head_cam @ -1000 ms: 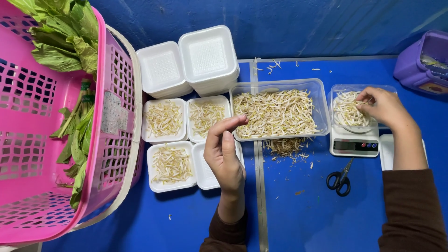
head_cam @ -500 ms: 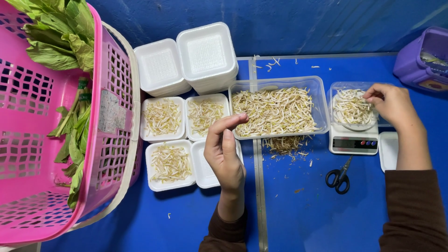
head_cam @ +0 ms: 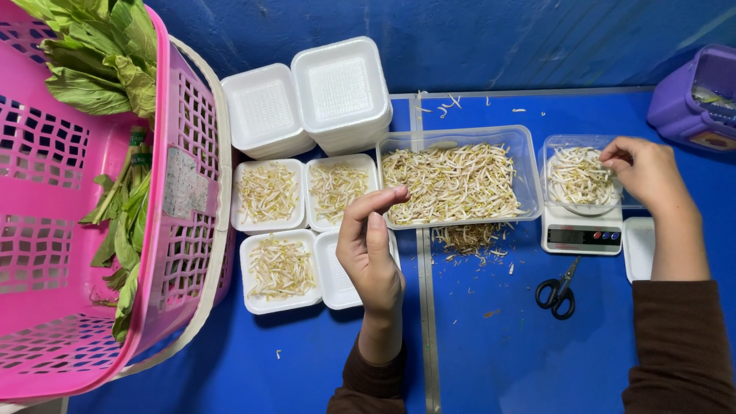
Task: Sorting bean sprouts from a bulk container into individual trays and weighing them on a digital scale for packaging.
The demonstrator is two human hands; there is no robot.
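My right hand (head_cam: 648,172) rests at the right edge of a clear tray of bean sprouts (head_cam: 579,175) that sits on a small white scale (head_cam: 580,236); its fingertips pinch at the sprouts. My left hand (head_cam: 372,249) hovers with loosely curled fingers over an empty white foam tray (head_cam: 334,270), close to the front left corner of a large clear container of bean sprouts (head_cam: 454,180). It holds nothing I can see. Three foam trays filled with sprouts (head_cam: 268,193) lie to the left.
A pink basket (head_cam: 77,230) with leafy greens stands at the left. Two stacks of empty foam trays (head_cam: 307,103) sit at the back. Black scissors (head_cam: 558,290) lie in front of the scale. Loose sprouts (head_cam: 468,239) are scattered beside them. A purple box (head_cam: 694,100) is far right.
My right hand has shifted slightly right along the tray on the scale. My left hand stays nearly still over the empty foam tray.
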